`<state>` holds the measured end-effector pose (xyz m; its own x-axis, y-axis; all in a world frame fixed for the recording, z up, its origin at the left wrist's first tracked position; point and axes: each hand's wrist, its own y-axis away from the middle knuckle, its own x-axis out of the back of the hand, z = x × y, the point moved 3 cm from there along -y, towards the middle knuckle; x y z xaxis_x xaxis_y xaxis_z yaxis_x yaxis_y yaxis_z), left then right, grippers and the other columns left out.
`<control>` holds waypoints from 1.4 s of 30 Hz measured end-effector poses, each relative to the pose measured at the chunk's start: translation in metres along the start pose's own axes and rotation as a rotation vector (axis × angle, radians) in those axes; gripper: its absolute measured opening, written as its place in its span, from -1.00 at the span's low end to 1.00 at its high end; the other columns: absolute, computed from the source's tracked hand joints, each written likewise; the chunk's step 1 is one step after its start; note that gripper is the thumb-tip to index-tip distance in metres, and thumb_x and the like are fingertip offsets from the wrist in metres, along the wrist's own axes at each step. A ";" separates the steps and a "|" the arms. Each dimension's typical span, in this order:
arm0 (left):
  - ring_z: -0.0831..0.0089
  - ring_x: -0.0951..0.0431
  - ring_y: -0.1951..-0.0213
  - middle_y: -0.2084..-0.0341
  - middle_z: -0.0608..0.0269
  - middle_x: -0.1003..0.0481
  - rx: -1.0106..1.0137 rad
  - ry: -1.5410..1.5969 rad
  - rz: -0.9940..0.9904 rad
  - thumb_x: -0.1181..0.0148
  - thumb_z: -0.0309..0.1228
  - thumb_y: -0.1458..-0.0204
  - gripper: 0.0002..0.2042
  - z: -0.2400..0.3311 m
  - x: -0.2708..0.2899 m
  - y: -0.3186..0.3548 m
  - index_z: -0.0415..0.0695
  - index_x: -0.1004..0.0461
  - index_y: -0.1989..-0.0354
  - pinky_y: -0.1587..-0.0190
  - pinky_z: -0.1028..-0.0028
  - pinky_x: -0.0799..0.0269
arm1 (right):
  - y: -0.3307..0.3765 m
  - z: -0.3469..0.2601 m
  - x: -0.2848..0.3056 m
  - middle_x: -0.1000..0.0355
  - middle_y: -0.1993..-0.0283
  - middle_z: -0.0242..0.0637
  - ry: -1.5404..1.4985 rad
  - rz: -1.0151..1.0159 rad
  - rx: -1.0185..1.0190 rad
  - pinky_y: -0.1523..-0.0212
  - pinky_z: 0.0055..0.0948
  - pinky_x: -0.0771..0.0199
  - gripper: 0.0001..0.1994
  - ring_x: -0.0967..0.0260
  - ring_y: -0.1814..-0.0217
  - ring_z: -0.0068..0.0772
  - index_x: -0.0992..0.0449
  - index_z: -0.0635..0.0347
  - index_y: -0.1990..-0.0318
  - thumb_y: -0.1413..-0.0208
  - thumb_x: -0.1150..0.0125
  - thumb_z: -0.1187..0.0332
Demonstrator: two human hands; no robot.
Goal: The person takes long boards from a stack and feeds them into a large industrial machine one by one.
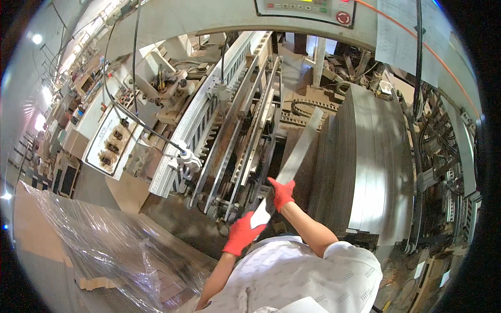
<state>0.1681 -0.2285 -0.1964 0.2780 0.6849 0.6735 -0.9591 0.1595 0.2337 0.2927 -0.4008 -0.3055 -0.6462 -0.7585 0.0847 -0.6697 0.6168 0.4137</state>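
A long, narrow, pale grey strip of board (301, 148) lies slantwise in front of me, its far end pointing up and to the right. My left hand (242, 235), in a red glove, is closed on the near end of the strip. Farther along, my right hand (283, 194), also in a red glove, is closed around the strip's edge. To the right of my right hand stands a tall stack of long grey boards (368, 161). On the left runs a machine with parallel metal rails (237, 130); the strip is held between it and the stack.
Plastic-wrapped boards (120, 245) lie at the lower left. A control box (114, 138) with dark knobs hangs at the left. Overhead, a machine beam carries a panel with a red stop button (343, 18). Black cables (419, 57) hang at the upper right.
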 end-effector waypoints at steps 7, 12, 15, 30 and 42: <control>0.06 -0.57 0.04 0.00 0.01 -0.52 -0.316 -0.090 -0.297 -0.26 -0.05 -0.07 -0.38 0.026 -0.042 -0.033 -0.07 -0.30 -0.26 0.03 0.20 -0.48 | -0.083 -0.002 0.094 -0.48 0.01 0.19 0.492 0.122 0.105 -0.05 -0.07 -0.45 -0.22 -0.45 -0.07 0.21 -0.24 0.33 -0.12 0.27 -0.51 0.21; 0.27 -0.59 0.17 0.19 0.15 -0.55 -0.129 0.117 -0.210 -0.32 -0.22 -0.09 -0.42 -0.006 -0.020 -0.023 -0.05 -0.30 -0.28 0.10 0.33 -0.50 | -0.135 0.023 0.145 -0.49 0.02 0.21 0.741 0.170 0.094 -0.05 -0.02 -0.48 -0.19 -0.45 -0.05 0.23 -0.26 0.30 -0.14 0.32 -0.50 0.19; 0.32 -0.57 0.18 0.20 0.17 -0.54 -0.056 0.161 -0.166 -0.31 -0.29 -0.10 -0.45 -0.037 -0.010 -0.010 -0.08 -0.32 -0.27 0.09 0.37 -0.48 | -0.159 0.047 0.156 -0.42 -0.08 0.21 0.738 0.181 0.110 -0.15 -0.02 -0.42 -0.23 -0.38 -0.18 0.21 -0.26 0.28 -0.18 0.25 -0.42 0.19; 0.47 -0.47 0.30 0.37 0.23 -0.49 0.148 0.018 1.253 -0.35 -0.36 -0.06 -0.61 -0.102 0.178 0.138 -0.17 -0.44 -0.05 0.23 0.42 -0.43 | 0.089 0.018 -0.061 -0.38 -0.15 0.00 0.212 -0.735 1.191 -0.25 -0.13 -0.23 -0.46 -0.29 -0.19 0.02 -0.36 0.35 -0.23 -0.05 -0.27 0.42; 0.08 -0.35 0.01 0.13 0.06 -0.39 1.162 -0.916 2.004 -0.37 0.11 0.15 -0.36 -0.091 0.434 0.362 -0.12 -0.39 0.04 -0.02 0.15 -0.27 | 0.174 0.007 -0.125 -0.50 0.10 -0.14 0.477 -1.208 1.237 0.10 -0.21 -0.49 -0.61 -0.49 0.11 -0.04 -0.48 0.17 -0.05 -0.02 -0.25 0.36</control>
<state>-0.0629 0.1916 0.1168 -0.2375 -0.8862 0.3979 0.2959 -0.4561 -0.8393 0.2541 -0.1970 -0.2506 0.3598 -0.7138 0.6009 -0.6452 -0.6555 -0.3924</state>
